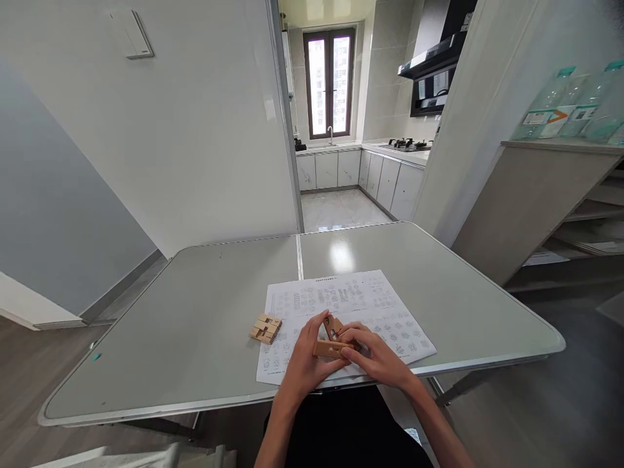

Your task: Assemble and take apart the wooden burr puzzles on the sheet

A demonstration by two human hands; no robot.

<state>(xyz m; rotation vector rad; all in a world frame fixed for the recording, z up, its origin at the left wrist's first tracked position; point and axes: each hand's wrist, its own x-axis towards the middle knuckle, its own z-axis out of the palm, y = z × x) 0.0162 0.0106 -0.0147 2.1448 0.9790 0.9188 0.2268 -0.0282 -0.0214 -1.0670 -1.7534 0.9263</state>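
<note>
Both of my hands grip wooden puzzle pieces (330, 349) above a printed sheet near the table's front edge. My left hand (306, 354) closes around the left end of the pieces, with its fingers along the far side. From the right, my right hand (373, 354) pinches the same pieces between thumb and fingers. One piece stands tilted up between the hands, and my fingers hide part of the group. Left of the hands, a flat square of wooden blocks (266, 329) with gaps in it lies across the sheet's left edge.
The paper sheet (336, 292) bears rows of small line drawings. It lies on a pale grey table (205, 312) with a seam across it. Behind stand a wall and a kitchen doorway. At the right, plastic bottles (560, 107) stand on a shelf unit (526, 195).
</note>
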